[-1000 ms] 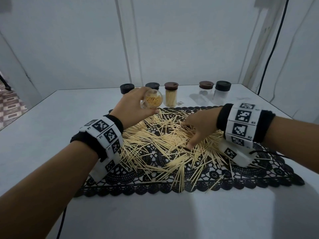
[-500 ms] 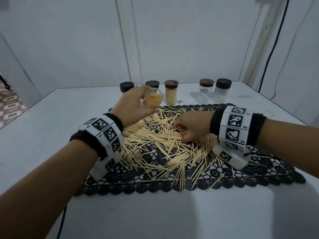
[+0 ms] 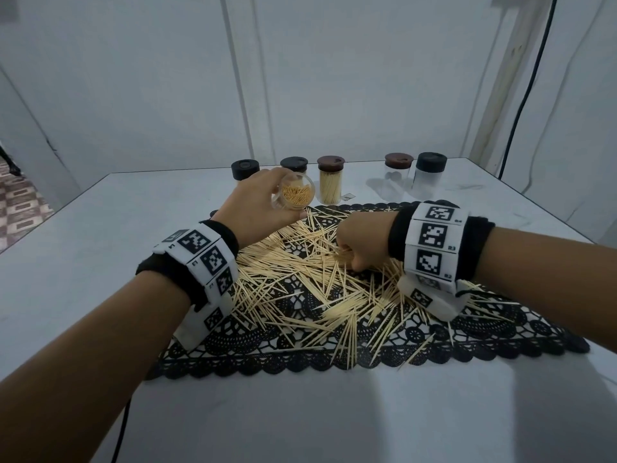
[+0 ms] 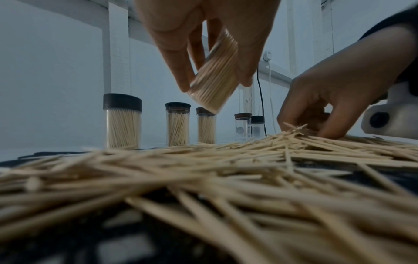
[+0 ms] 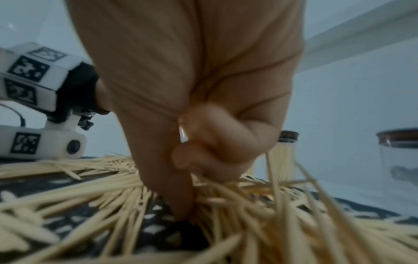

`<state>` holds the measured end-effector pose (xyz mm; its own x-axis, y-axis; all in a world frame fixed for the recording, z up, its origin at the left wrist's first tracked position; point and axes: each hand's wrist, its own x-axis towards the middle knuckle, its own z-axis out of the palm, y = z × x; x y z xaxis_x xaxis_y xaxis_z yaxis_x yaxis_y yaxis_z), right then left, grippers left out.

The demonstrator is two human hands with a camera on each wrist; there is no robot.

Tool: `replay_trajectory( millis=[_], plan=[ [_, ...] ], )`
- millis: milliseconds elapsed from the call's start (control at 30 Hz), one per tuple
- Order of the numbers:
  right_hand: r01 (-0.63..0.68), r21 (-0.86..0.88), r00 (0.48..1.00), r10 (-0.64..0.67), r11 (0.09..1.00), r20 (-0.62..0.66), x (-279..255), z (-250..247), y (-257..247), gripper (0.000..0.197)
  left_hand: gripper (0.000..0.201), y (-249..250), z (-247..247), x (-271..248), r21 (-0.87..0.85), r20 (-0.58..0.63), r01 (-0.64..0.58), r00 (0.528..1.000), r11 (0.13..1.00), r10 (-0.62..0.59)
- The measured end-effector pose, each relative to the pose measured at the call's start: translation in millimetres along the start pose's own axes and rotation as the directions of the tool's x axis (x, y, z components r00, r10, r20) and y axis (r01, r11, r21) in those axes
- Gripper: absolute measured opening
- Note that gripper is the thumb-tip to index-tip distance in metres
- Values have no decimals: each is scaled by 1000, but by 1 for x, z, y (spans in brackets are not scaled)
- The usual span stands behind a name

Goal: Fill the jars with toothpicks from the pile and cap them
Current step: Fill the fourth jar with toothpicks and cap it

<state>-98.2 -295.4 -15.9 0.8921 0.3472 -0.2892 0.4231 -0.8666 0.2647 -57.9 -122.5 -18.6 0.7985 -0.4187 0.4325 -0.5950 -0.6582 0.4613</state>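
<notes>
Table [image 3: 100, 262] first: wide, pale, carrying a black lace runner [image 3: 300, 359] buried under the loose pile of wooden toothpicks [image 3: 300, 279]. At the far edge stand capped jars: three packed with toothpicks [image 4: 123, 125], and two clear ones [image 3: 429, 177] that look empty.

Left hand [image 3: 257, 212] is wrapped round an uncapped clear jar [image 3: 295, 194], tilted mouth toward the right and part full. Right hand [image 3: 362, 243] is down in the pile with fingers [image 5: 217, 141] curled, bunching a clump of sticks.

So we're in the filling step, I'd say. Next move calls for lifting that clump, lining the sticks up and feeding them into the mouth. Crossed sticks could snag at the rim; splayed ends may spill.
</notes>
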Motion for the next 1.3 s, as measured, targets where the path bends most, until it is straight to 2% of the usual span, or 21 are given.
replay_trajectory(
  millis=[300, 467, 533, 633, 733, 833, 967, 1100, 1300],
  plan=[
    [-42, 248, 997, 56, 968, -50, -6, -9, 11, 15, 55, 1, 0, 0, 11, 8, 17, 1000, 1000, -17],
    [-31, 472, 989, 94, 881, -111, -18, -18, 25, 20, 55, 3, -1, 0, 32, 48, 65, 997, 997, -66],
    [-15, 562, 983, 114, 827, -142, -21, -19, 30, 15, 55, 2, -1, 0, 49, 74, 98, 992, 994, -102],
    [23, 694, 969, 154, 719, -192, -25, -22, 36, 22, 53, 2, -1, -1, 74, 141, 160, 975, 984, -169],
    [116, 843, 949, 193, 526, -250, -31, -27, 37, 20, 51, 6, -2, -3, 119, 212, 171, 958, 978, -193],
    [236, 919, 920, 232, 317, -316, -35, -36, 34, 15, 51, 9, -2, -4, 141, 268, 150, 946, 979, -183],
    [373, 915, 857, 320, 156, -404, -29, -47, 28, 19, 51, 10, -3, -4, 136, 302, 133, 938, 982, -169],
    [454, 887, 823, 342, 82, -453, -21, -51, 18, 8, 53, 10, -2, -4, 118, 313, 113, 939, 987, -145],
    [452, 887, 816, 358, 96, -454, -11, -39, 3, 2, 58, 10, -1, -4, 113, 298, 94, 947, 989, -123]
  ],
)
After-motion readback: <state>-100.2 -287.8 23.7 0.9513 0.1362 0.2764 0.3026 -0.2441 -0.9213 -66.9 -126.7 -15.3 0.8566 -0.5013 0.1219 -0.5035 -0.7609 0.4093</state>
